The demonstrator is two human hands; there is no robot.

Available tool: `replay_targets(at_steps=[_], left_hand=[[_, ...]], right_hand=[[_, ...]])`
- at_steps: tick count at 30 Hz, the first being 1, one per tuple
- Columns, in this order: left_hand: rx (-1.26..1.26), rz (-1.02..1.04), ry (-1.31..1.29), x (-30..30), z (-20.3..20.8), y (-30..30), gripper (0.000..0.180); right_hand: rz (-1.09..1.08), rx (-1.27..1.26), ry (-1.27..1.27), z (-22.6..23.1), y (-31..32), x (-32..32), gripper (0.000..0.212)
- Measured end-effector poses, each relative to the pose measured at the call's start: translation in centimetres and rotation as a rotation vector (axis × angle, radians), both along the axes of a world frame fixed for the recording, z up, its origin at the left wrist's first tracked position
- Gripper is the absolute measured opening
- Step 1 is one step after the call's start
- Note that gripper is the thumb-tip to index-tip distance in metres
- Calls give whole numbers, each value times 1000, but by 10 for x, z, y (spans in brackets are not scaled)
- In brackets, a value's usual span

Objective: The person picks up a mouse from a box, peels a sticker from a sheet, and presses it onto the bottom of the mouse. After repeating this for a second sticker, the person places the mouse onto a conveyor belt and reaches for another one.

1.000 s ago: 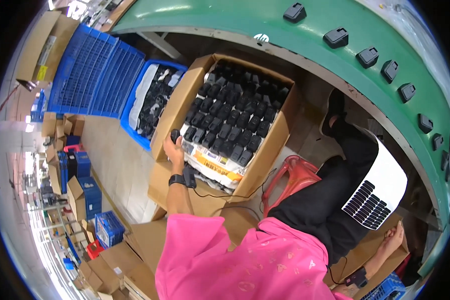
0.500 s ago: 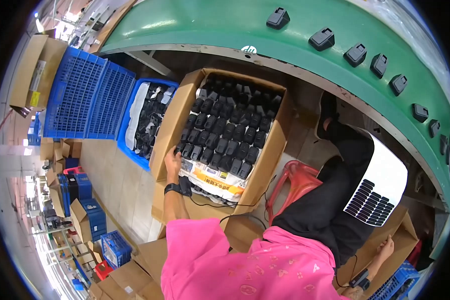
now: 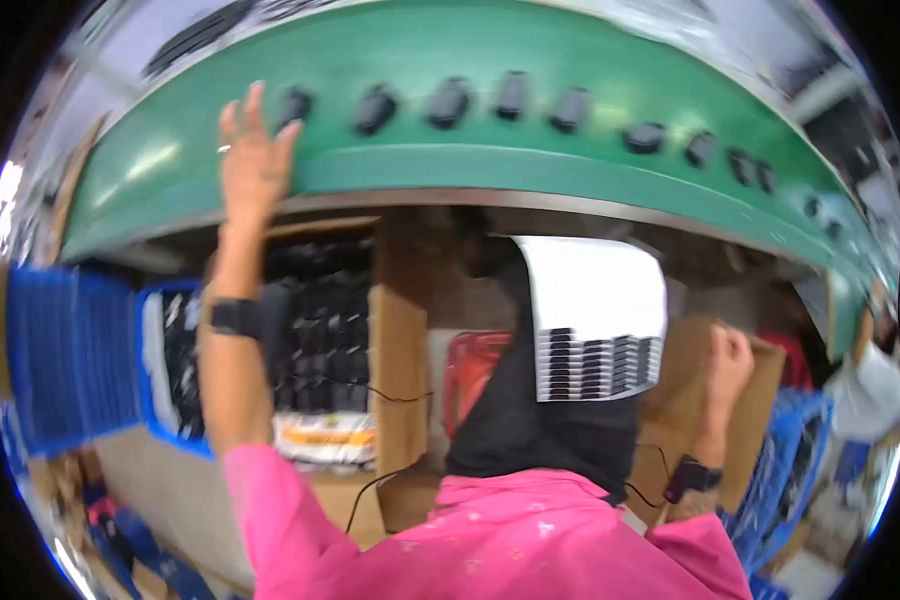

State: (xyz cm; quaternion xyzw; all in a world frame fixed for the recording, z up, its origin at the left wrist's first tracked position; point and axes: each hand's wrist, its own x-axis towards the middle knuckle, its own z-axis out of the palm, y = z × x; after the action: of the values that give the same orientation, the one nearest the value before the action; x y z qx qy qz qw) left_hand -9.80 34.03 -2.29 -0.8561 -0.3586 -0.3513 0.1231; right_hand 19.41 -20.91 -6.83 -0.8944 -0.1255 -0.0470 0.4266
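My left hand (image 3: 254,165) is stretched over the green workbench, its fingers spread. Its thumb is close to a small black plastic housing (image 3: 295,108), the leftmost of a row. Blur hides whether they touch. My right hand (image 3: 731,362) is beside the rim of a cardboard box (image 3: 760,400) on the right, fingers curled; anything in them is hidden. Across my lap lies a white sheet (image 3: 595,285) with rows of dark oblong stickers. Under my left forearm stands a carton (image 3: 400,330) packed with rows of black housings (image 3: 330,340).
The green bench (image 3: 420,165) runs across the top, with more black housings along it. Blue crates (image 3: 75,350) and a blue bin (image 3: 155,370) stand left. A red stool (image 3: 473,365) is by my leg. Another person's arm (image 3: 863,325) reaches in at far right.
My left hand has risen from the carton's left edge to the bench and its fingers have spread. The view has turned and blurred. My right hand remains by the right-hand box.
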Motion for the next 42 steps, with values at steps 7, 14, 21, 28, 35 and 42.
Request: replay_targets(at_steps=[7,14,21,28,35,42], left_hand=[[-328,395,318,61,-30,77,56],[-1168,-501,-662,96,31,-145,43],[-2045,-800,-621,101,-20,-336,66],[-2126,-914,-786,94,-24,-347,48],[-2018,-877,-815,85,-22,-344,44],[-2157,-704,-581,67,4,-346,47]], right_hand=[[337,-36,-65,14,64,-97,18],[339,-218,-189,6,74,-92,29],[470,-227,-67,20,84,-97,15],[276,25,370,4,70,-91,14],[379,192,317,19,59,-94,3],[423,719,797,76,64,-96,6]])
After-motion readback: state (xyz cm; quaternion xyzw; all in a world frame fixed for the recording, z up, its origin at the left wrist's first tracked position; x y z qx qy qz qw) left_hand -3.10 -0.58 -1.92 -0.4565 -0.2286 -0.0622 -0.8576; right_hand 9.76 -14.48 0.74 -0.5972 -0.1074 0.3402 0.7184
